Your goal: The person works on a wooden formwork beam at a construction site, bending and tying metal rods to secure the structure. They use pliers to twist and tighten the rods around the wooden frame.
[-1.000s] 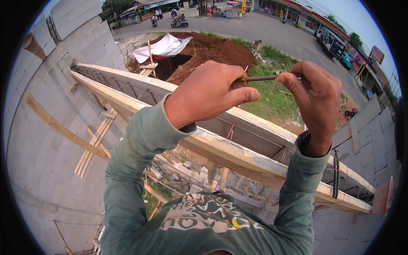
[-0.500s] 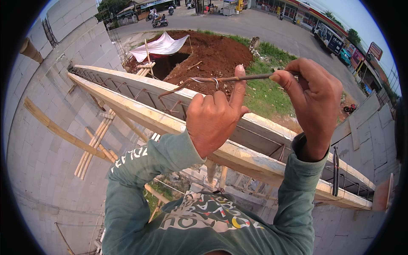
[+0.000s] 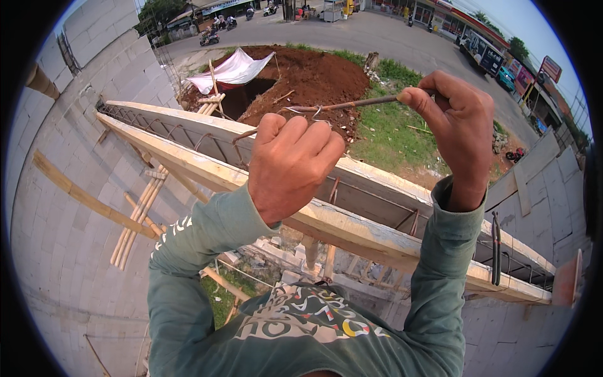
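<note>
My right hand pinches the right end of a thin, rusty steel rod between thumb and fingers. Thin, light wire loops around the rod near its middle. My left hand is closed in front of the rod's left part, its back towards me. The curled fingertips are hidden, so whatever they grip cannot be made out. Past the left hand, the rod's bent end shows again. Both hands are above a long wooden formwork with a reinforcement cage inside.
A dark, two-handled tool hangs over the formwork's near board on the right. Bamboo poles lean along the block wall at left. Beyond lie a red soil mound, a pit under a white sheet and a road.
My left hand has shifted left, and its raised index finger has come down off the rod and curled. My right hand has moved slightly left and up, tilting the rod's right end upward.
</note>
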Available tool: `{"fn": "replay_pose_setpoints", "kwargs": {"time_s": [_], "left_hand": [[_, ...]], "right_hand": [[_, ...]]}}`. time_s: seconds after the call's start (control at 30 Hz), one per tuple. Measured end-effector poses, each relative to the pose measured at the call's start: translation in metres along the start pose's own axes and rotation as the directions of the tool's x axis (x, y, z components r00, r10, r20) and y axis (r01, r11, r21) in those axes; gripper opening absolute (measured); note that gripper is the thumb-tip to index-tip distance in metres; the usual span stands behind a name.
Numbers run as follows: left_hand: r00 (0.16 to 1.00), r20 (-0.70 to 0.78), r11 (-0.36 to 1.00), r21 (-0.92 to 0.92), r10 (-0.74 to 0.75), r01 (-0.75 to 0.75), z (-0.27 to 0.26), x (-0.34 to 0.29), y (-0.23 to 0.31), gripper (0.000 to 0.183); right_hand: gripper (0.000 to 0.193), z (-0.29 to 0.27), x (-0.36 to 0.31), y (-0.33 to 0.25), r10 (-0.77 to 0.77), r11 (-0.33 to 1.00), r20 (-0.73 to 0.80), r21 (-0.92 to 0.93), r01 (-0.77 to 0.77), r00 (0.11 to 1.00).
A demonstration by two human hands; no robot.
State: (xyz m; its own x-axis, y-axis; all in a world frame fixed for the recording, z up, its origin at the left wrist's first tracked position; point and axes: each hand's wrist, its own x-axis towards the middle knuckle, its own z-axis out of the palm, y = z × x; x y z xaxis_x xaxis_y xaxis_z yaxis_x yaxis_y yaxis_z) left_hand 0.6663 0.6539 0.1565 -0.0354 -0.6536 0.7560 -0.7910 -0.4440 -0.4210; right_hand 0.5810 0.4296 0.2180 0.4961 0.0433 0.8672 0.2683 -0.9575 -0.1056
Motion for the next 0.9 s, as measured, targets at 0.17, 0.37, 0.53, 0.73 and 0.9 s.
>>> {"fn": "replay_pose_setpoints", "kwargs": {"time_s": [0.17, 0.37, 0.53, 0.73, 0.9], "left_hand": [[0.959, -0.043, 0.720, -0.671, -0.280, 0.180, -0.002, 0.013, -0.050, 0.015], [0.879, 0.382, 0.305, -0.834, -0.285, 0.460, 0.019, 0.046, -0.087, 0.027], [0.736, 0.676, 0.594, -0.610, 0.043, 0.525, 0.034, 0.075, -0.096, 0.031], [0.194, 0.800, 0.522, -0.531, 0.567, 0.668, 0.050, 0.087, -0.080, 0.036], [0.620, 0.740, 0.347, -0.671, 0.261, 0.655, 0.032, 0.081, -0.107, 0.036]], "right_hand": [[0.030, 0.000, 0.000, 0.000, -0.059, 0.998, 0.007, -0.026, 0.060, 0.998], [0.032, -0.005, -0.005, -0.015, -0.080, 0.989, -0.003, -0.124, 0.079, 0.997], [0.031, -0.006, -0.004, -0.024, -0.115, 0.986, -0.033, -0.129, 0.109, 0.993], [0.031, -0.011, -0.003, -0.032, -0.154, 0.988, 0.017, -0.029, 0.155, 0.988], [0.031, -0.009, -0.003, -0.029, -0.181, 0.983, -0.012, -0.013, 0.181, 0.983]]}}
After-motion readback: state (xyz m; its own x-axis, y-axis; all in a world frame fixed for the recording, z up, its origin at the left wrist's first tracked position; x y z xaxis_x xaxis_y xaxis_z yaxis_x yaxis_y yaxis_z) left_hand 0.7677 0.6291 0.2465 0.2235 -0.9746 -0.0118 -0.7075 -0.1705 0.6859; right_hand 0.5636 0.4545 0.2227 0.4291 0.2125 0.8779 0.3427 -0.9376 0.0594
